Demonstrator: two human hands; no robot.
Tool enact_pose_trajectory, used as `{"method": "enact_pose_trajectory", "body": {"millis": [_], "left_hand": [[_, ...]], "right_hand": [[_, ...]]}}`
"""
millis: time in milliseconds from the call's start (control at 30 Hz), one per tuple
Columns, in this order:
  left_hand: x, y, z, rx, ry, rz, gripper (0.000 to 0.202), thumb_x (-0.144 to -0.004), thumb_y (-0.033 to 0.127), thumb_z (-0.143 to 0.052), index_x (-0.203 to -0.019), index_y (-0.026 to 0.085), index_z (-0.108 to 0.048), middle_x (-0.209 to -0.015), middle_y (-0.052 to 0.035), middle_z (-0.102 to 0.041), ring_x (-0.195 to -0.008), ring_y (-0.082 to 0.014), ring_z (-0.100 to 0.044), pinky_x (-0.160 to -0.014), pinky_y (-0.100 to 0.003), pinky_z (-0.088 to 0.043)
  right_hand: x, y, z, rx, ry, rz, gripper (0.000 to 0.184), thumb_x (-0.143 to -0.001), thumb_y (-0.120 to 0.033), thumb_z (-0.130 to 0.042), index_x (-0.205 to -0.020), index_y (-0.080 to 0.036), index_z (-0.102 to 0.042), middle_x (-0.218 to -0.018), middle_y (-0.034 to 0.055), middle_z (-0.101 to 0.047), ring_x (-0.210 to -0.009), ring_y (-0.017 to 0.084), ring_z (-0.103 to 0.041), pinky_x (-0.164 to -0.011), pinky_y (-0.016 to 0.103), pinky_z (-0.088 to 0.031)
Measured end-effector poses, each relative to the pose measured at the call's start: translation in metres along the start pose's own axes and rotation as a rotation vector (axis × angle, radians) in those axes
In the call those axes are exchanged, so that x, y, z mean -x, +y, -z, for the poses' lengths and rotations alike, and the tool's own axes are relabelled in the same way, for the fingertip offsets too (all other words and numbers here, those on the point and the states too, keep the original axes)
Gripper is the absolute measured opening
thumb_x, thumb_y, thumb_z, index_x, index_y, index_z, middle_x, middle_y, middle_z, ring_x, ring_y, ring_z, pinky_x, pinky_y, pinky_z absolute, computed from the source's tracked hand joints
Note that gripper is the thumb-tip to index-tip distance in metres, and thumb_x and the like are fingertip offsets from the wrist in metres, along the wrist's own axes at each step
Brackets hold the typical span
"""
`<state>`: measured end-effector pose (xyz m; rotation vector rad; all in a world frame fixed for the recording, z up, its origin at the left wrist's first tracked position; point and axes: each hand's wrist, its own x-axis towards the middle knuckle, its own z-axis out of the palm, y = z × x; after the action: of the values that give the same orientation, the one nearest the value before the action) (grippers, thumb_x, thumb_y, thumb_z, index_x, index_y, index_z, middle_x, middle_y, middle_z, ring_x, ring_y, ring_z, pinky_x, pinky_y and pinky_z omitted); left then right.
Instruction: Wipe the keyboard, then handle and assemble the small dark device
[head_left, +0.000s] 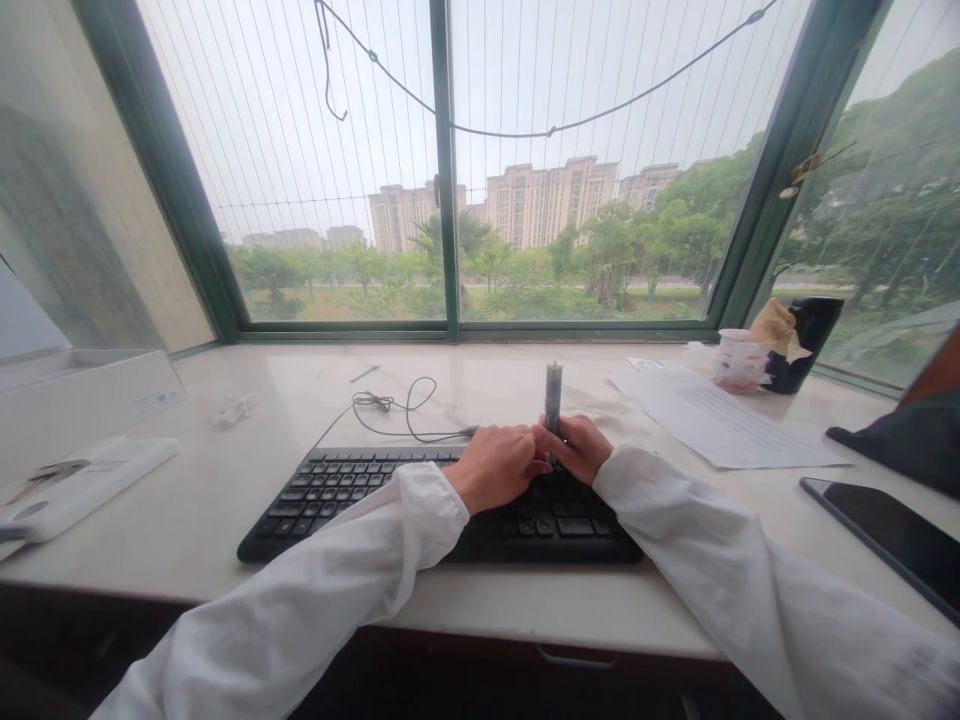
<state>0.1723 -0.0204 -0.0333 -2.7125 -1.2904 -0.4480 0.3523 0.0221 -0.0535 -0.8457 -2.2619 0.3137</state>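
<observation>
Dark metal tube (553, 398) is standing upright between the left hand (495, 468) and right hand (576, 448), just above the black keyboard (352, 500). Both hands are closed around its lower end, nearly meeting; looks like a pinch grip, but the fingers hide the contact. Tube's markings are too small to read. Coiled black cable (397, 405) is lying ahead of the left hand on the tabletop (225, 560). Printed sheet (720, 420) is lying ahead and right of the right hand, text unreadable. White paper cup (741, 358) and black mug (806, 340) are standing beyond it. Dark phone (885, 530) is lying farther right.
</observation>
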Motion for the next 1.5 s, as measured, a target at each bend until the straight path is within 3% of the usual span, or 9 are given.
{"method": "enact_pose_trajectory", "body": {"millis": [300, 600, 900, 1167, 1333, 1500], "left_hand": [[0.004, 0.006, 0.001, -0.087, -0.004, 0.035, 0.029, -0.095, 0.042, -0.047, -0.097, 0.017, -0.062, -0.096, -0.0087, -0.068, -0.075, -0.0261, -0.068, -0.06, -0.033, -0.048], [0.005, 0.006, 0.001, -0.076, -0.007, 0.045, 0.03, -0.096, 0.042, -0.044, -0.1, 0.018, -0.062, -0.097, -0.007, -0.069, -0.078, -0.0255, -0.068, -0.063, -0.033, -0.049], [0.0, 0.004, 0.011, 0.021, -0.075, 0.089, 0.026, -0.091, 0.045, -0.055, -0.097, 0.025, -0.07, -0.101, -0.0025, -0.072, -0.09, -0.026, -0.069, -0.072, -0.032, -0.05], [0.0, -0.001, 0.013, 0.12, -0.051, 0.081, 0.023, -0.088, 0.046, -0.06, -0.095, 0.028, -0.072, -0.103, 0.0003, -0.073, -0.096, -0.0238, -0.068, -0.08, -0.032, -0.049], [0.0, -0.005, 0.008, 0.186, -0.006, 0.12, 0.024, -0.085, 0.049, -0.063, -0.096, 0.031, -0.075, -0.101, 0.0008, -0.075, -0.097, -0.0227, -0.068, -0.084, -0.032, -0.05], [0.001, -0.005, 0.009, 0.228, -0.014, 0.102, 0.022, -0.086, 0.045, -0.063, -0.1, 0.034, -0.076, -0.097, 0.0007, -0.076, -0.094, -0.0201, -0.068, -0.087, -0.03, -0.05]], "right_hand": [[0.006, 0.007, -0.007, 0.136, 0.071, 0.051, 0.05, -0.095, -0.057, -0.034, -0.068, -0.02, -0.053, -0.054, 0.002, -0.053, -0.048, 0.014, -0.049, -0.053, 0.028, -0.035], [0.007, 0.001, -0.004, 0.124, 0.065, 0.102, 0.048, -0.096, -0.053, -0.035, -0.073, -0.018, -0.058, -0.059, 0.0031, -0.058, -0.053, 0.014, -0.053, -0.056, 0.027, -0.04], [-0.006, -0.001, 0.007, -0.083, -0.124, -0.072, 0.057, -0.095, -0.06, -0.032, -0.069, -0.017, -0.059, -0.063, 0.0026, -0.061, -0.059, 0.014, -0.055, -0.06, 0.026, -0.041], [-0.005, 0.001, 0.005, -0.031, -0.147, -0.109, 0.052, -0.096, -0.056, -0.034, -0.072, -0.018, -0.061, -0.065, 0.0024, -0.063, -0.062, 0.014, -0.056, -0.064, 0.026, -0.041], [-0.006, 0.001, 0.006, -0.044, -0.157, -0.211, 0.052, -0.093, -0.061, -0.034, -0.073, -0.019, -0.056, -0.063, 0.0018, -0.06, -0.06, 0.014, -0.054, -0.061, 0.027, -0.039], [-0.012, 0.008, 0.016, -0.184, -0.364, -0.225, 0.06, -0.09, -0.071, -0.032, -0.068, -0.019, -0.052, -0.051, -0.0022, -0.048, -0.055, 0.013, -0.046, -0.062, 0.029, -0.038]]}}
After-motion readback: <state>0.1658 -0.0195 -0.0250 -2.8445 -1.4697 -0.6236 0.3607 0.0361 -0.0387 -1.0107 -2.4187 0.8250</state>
